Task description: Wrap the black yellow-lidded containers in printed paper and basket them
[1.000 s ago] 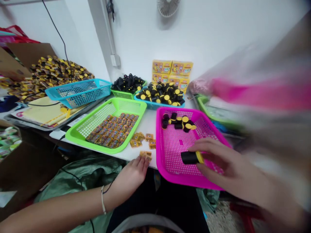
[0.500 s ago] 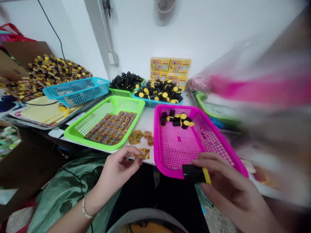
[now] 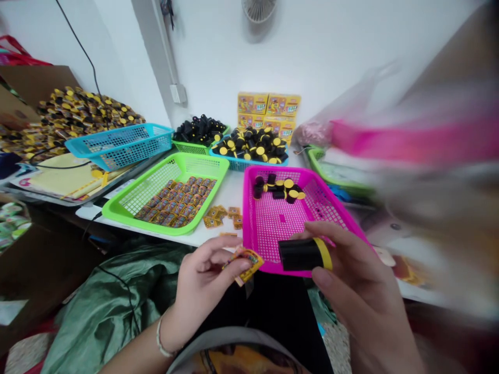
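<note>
Pinched between the thumb and fingers of my left hand (image 3: 206,275) is a printed yellow-orange label (image 3: 250,264), bent and lifted off the table. My right hand (image 3: 356,283) grips a black cylinder with a yellow end (image 3: 302,254), lying sideways with its black end toward the label; the two are apart. Beneath and behind the cylinder is a pink basket (image 3: 268,266), holding several more black cylinders with yellow ends (image 3: 288,184). More labels (image 3: 214,215) lie in small stacks between that basket and a green basket (image 3: 128,205), which contains rows of label-wrapped cylinders (image 3: 177,203).
A blue basket (image 3: 120,148) stands at the left, before a large heap of wrapped cylinders (image 3: 81,114). Further back, another blue basket (image 3: 241,164) is piled with yellow-ended black cylinders. Yellow printed boxes (image 3: 268,106) stack against the wall. A blurred plastic bag (image 3: 409,171) crowds the right side.
My left hand has picked up a label from the table and brought it right, toward me. My right hand has moved left and slightly up with the cylinder, closing the gap between them.
</note>
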Demonstrator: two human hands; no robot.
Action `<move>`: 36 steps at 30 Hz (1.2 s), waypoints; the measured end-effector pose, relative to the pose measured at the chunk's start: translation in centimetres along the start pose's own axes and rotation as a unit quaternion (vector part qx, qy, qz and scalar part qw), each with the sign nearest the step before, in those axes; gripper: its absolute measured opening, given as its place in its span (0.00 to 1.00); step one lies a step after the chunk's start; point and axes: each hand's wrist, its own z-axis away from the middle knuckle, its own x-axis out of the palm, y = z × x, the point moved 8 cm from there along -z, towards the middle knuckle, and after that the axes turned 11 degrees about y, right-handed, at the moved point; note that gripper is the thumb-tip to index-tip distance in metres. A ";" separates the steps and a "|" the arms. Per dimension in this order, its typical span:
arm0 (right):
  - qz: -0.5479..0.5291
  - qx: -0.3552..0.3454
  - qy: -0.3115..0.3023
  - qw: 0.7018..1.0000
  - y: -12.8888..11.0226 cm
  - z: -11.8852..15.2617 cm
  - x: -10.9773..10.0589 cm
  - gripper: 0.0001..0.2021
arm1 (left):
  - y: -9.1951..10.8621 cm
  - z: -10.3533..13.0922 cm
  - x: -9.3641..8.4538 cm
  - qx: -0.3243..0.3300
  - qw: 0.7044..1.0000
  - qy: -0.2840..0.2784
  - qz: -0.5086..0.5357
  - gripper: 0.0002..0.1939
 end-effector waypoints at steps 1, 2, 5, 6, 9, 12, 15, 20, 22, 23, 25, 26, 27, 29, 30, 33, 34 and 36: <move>-0.010 0.010 0.005 1.000 0.0 -0.1 0.0 0.16 | 0.1 0.2 0.1 0.015 1.000 -0.014 -0.017 0.20; -0.019 0.019 0.007 1.000 0.0 -0.3 0.2 0.16 | 0.2 0.3 0.2 0.031 0.999 -0.031 -0.029 0.26; -0.050 0.043 0.002 0.998 -0.1 -0.9 0.8 0.12 | 0.9 0.7 0.8 0.101 0.989 -0.093 -0.062 0.39; -0.063 0.052 -0.002 0.997 -0.1 -1.0 1.1 0.11 | 1.4 1.0 1.1 0.138 0.981 -0.114 -0.073 0.41; -0.093 0.080 -0.024 0.992 0.0 -0.9 1.9 0.11 | 3.0 1.8 1.7 0.237 0.955 -0.158 -0.085 0.40; -0.093 0.110 -0.074 0.987 0.4 0.0 2.8 0.14 | 4.0 1.9 1.5 0.266 0.951 -0.141 -0.069 0.42; -0.089 0.163 -0.098 0.978 1.2 0.8 3.1 0.14 | 4.8 1.8 0.3 0.299 0.949 -0.089 -0.033 0.43; -0.077 0.178 -0.113 0.974 1.6 1.0 3.1 0.19 | 4.5 1.7 0.2 0.239 0.958 -0.151 0.049 0.44; -0.086 0.167 -0.126 0.974 1.3 0.9 3.3 0.20 | 3.9 1.4 0.3 0.157 0.971 -0.163 0.076 0.41; -0.091 0.163 -0.126 0.974 1.2 0.9 3.3 0.20 | 3.7 1.2 0.2 0.133 0.975 -0.154 0.088 0.39; -0.104 0.162 -0.116 0.974 1.1 0.9 3.2 0.21 | 3.9 1.0 -0.1 0.129 0.978 -0.122 0.108 0.38; -0.113 0.166 -0.111 0.973 1.1 0.9 3.1 0.21 | 3.9 0.9 -0.3 0.137 0.978 -0.108 0.113 0.37; -0.122 0.174 -0.111 0.971 1.2 1.0 3.1 0.20 | 3.9 0.9 -0.4 0.142 0.978 -0.097 0.117 0.37; -0.140 0.195 -0.123 0.963 1.5 1.2 3.4 0.19 | 3.8 1.1 -0.3 0.151 0.977 -0.099 0.115 0.38; -0.148 0.203 -0.130 0.959 1.7 1.3 3.6 0.18 | 3.7 1.2 -0.3 0.154 0.976 -0.108 0.109 0.38; -0.147 0.218 -0.142 0.954 2.1 1.3 3.8 0.18 | 3.6 1.6 0.0 0.147 0.976 -0.135 0.084 0.40; -0.142 0.217 -0.143 0.955 2.1 1.2 3.8 0.18 | 3.7 1.7 0.1 0.142 0.977 -0.142 0.079 0.41; -0.131 0.214 -0.153 0.956 2.0 1.1 3.9 0.18 | 4.2 1.7 0.2 0.131 0.978 -0.144 0.072 0.45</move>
